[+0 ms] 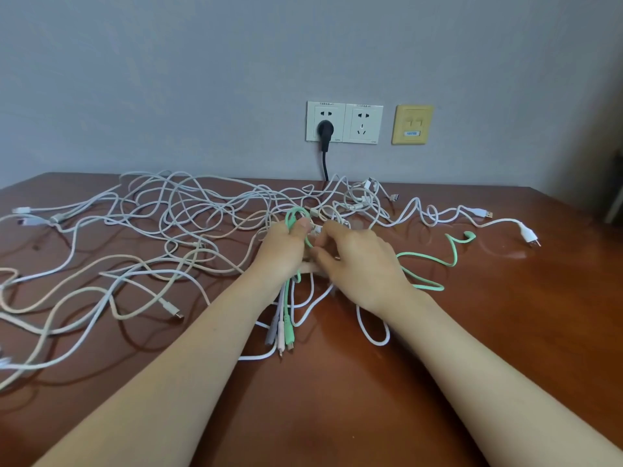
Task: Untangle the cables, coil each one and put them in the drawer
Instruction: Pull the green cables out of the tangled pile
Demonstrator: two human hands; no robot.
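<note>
A tangle of white and beige cables (188,214) sprawls over the brown table (505,332). A mint-green cable (451,254) runs through it, looping right and ending in a green plug (289,337) near the table's middle. My left hand (283,249) grips a loop of the green cable together with other strands, thumb up. My right hand (357,264) sits just right of it, fingers curled and pinching cable strands at the knot between both hands. Pink, lilac and green plug ends hang below my left wrist. No drawer is in view.
White wall sockets (344,123) sit on the grey wall behind, with a black plug (325,129) and cord dropping behind the table. A yellow data socket (412,124) is to their right. White USB plugs (529,234) lie at the far right.
</note>
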